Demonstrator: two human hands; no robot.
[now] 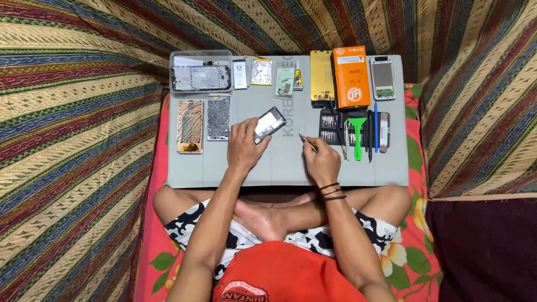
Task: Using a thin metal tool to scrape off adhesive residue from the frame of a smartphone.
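On grey mat (279, 168): one phone part (269, 124), one tweezers (307, 142).

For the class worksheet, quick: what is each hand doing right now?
Left hand: closed on a small dark rectangular phone part with a pale face.
Right hand: closed on thin metal tweezers.

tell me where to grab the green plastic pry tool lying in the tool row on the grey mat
Grip the green plastic pry tool by its narrow lower shaft, coming from above with fingers on its left and right sides. It lies flat on the grey mat with its wide head pointing away. A black screwdriver-bit case and thin pen-like tools crowd it, so a pinch from above probably suits best.
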